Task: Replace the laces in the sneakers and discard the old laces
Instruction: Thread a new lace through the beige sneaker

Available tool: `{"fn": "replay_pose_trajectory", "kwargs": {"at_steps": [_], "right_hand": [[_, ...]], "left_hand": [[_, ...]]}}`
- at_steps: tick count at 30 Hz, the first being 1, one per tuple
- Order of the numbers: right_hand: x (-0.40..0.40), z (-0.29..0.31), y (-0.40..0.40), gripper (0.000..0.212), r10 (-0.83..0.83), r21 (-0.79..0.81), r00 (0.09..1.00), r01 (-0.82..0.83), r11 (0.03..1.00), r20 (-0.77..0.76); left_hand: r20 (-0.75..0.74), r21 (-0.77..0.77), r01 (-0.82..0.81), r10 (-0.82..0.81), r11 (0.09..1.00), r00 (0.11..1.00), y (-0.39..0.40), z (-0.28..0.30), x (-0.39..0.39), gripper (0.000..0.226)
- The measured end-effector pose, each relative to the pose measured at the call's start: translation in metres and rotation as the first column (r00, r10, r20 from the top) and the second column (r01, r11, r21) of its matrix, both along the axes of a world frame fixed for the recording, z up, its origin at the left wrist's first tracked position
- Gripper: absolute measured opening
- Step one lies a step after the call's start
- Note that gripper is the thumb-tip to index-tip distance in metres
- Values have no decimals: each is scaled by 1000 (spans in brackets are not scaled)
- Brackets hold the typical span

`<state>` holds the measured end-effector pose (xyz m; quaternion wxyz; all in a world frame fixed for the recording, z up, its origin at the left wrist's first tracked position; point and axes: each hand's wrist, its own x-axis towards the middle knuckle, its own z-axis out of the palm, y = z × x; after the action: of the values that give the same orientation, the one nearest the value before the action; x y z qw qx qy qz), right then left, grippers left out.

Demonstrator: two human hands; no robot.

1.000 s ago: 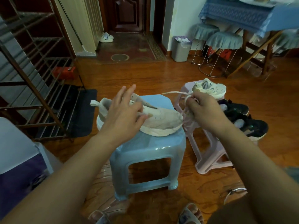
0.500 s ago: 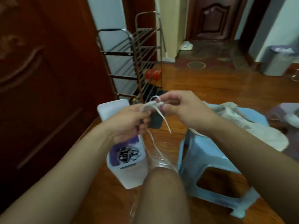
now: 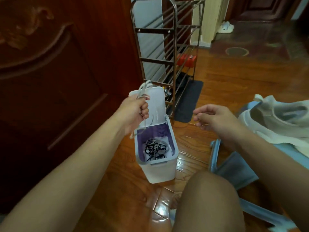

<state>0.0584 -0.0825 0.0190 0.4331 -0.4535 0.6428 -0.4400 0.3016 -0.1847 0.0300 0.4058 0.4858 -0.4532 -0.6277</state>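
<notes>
Head view: left hand [image 3: 133,113] grips a bunched white lace [image 3: 145,88] above the open bin [image 3: 160,171].
Right hand [image 3: 215,119], at three o'clock, hangs loosely curled, holding nothing; sneaker [image 3: 280,121] rests on blue stool [image 3: 234,169].

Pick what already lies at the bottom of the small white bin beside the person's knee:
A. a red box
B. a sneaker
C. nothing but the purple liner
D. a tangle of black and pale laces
D: inside the open white bin, on the purple liner, lies a tangle of black and pale laces.
</notes>
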Motion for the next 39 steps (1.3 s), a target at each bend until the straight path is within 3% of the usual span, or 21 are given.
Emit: {"fn": "replay_pose_trajectory", "kwargs": {"at_steps": [4, 7, 8, 11, 13, 15, 17, 19, 21, 24, 25, 28, 30, 32, 35, 37, 38, 39], "right_hand": [[-3, -18, -1, 14, -25, 44, 1000, 26, 999, -17], [-5, -24, 3, 15, -5, 79, 999, 8, 997, -45], [-6, -25, 6, 15, 4, 91, 999, 0, 996, -51], [-13, -22, 14, 15, 9, 98, 998, -4, 995, -58], [-17, -17, 21, 14, -6, 88, 998, 11, 996, -59], [-24, -10, 34, 14, -24, 71, 998, 27, 997, -52], [-37, -3, 51, 16, -35, 47, 998, 37, 998, -43], [-55, 6, 70, 16, -64, 30, 996, 66, 997, -67], [-76, 16, 90, 17, -113, 14, 989, 115, 993, -98], [-109, 32, 125, 19, -221, -4, 965, 223, 975, -139], [-121, 35, 138, 19, -259, -6, 953, 262, 965, -154], [-158, 38, 178, 20, -386, -38, 893, 388, 921, -230], [-188, 32, 200, 15, -452, -108, 756, 459, 882, -473], [-215, 24, 214, 30, -325, -81, 572, 409, 909, -753], [-226, 8, 219, 61, -33, 140, 594, 244, 960, -804], [-214, -3, 220, 65, -8, 146, 602, 207, 968, -798], [-206, -8, 220, 66, -19, 126, 612, 193, 973, -791], [-197, -11, 219, 68, -33, 96, 626, 172, 980, -779]], "left_hand": [[304, 94, -8, -21, 995, 953, -8, -86, -3, 11], [491, 207, 99, -190, 973, 850, -33, -169, 18, 71], [512, 257, 111, -233, 960, 827, -39, -187, 22, 80], [573, 249, 140, -263, 958, 776, -10, -142, 4, 57], [634, 105, 220, -235, 970, 737, 15, -91, -18, 34], [621, -51, 329, -228, 943, 750, 24, -63, -46, 31], [557, -225, 457, -271, 860, 785, 31, -37, -84, 38], [572, -346, 570, -314, 746, 758, 40, -13, -127, 49], [681, -387, 701, -327, 599, 655, 46, 2, -171, 70], [795, -310, 854, -378, 418, 474, 48, 5, -229, 89], [814, -295, 879, -383, 375, 437, 47, 5, -244, 81], [878, -279, 910, -304, 306, 371, 53, 8, -268, 28], [894, -296, 921, -265, 254, 360, 52, 10, -275, 27], [919, -292, 912, -181, 287, 351, 51, 19, -282, 21], [912, -337, 782, -23, 525, 409, 68, 32, -305, 51], [787, -274, 653, -225, 706, 574, 95, 36, -322, 58], [629, -167, 621, -402, 766, 665, 110, 35, -330, 59], [477, -27, 628, -542, 777, 692, 121, 30, -336, 63]]}}
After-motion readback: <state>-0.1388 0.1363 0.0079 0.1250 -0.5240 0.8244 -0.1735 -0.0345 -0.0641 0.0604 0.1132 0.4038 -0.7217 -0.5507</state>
